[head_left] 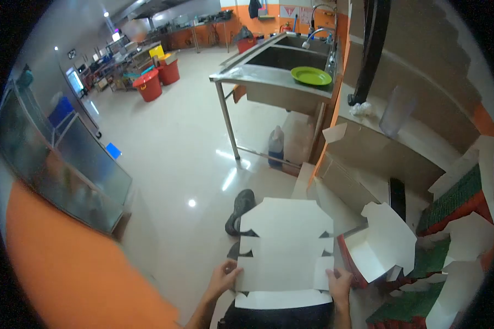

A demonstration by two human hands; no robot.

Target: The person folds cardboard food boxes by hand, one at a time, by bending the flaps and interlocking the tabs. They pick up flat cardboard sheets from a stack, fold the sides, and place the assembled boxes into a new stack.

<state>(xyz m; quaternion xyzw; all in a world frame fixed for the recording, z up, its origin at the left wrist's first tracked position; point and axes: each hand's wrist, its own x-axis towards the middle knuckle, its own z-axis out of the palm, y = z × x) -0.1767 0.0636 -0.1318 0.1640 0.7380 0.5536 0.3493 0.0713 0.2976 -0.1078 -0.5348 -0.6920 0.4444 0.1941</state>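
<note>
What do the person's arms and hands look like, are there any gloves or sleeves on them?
No gloves: the left hand and right hand are bare. The forearms are bare too, as far as they show, with no sleeves or watch in sight. Rings are too small to tell.

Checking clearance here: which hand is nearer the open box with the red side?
The right hand. It holds the flat white cardboard's right edge, just beside the open box; the left hand is farther off, at the cardboard's left edge.
</note>
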